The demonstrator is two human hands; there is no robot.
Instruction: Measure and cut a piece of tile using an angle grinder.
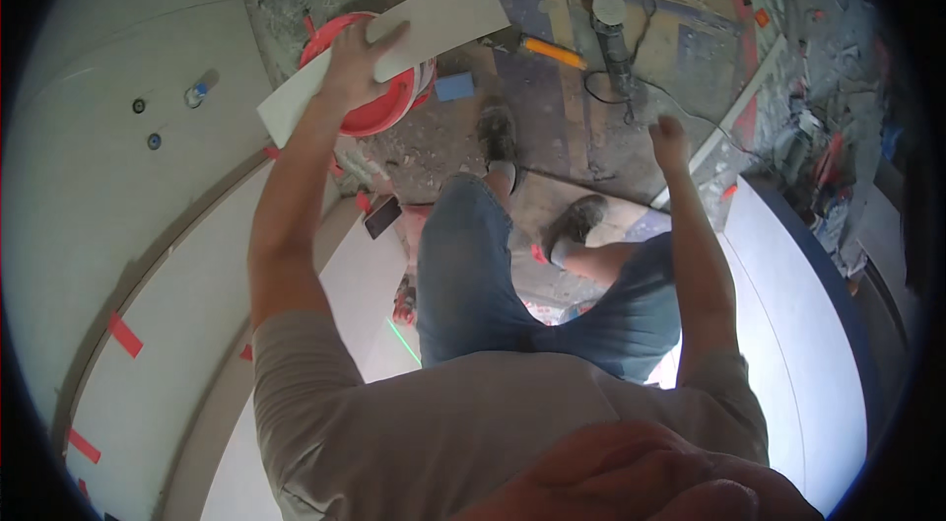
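Strip, white, flat and long (445, 20), lies under the left hand (360, 66), set across the top of a red bucket (377, 115). Left hand grasps it near mid-length: palm on the upper face, fingers spread, some reaching over the far edge, thumb toward the near edge. Underside of the grip hidden. Right hand (669, 138) well apart from the strip, loosely curled; nothing seen in it, palm side hidden.

Edges: both ends of the strip overhang the bucket. Left end stands close to the pale wall (118, 48); contact cannot be told. Right end projects over the floor (552, 141), near an orange-handled tool (554, 52). Blue block (454, 87) sits just beside the bucket, on the person's side of the strip. Room for moving is tight at the left end, wider at the right, where floor shows between the block, the left shoe (498, 130) and a corded power tool (613, 43). Right hand is near that tool's cord.

Orientation: long axis oblique, from near-left to far-right; right end points away from the body, left end to the wall. Left forearm meets it at a steep angle.
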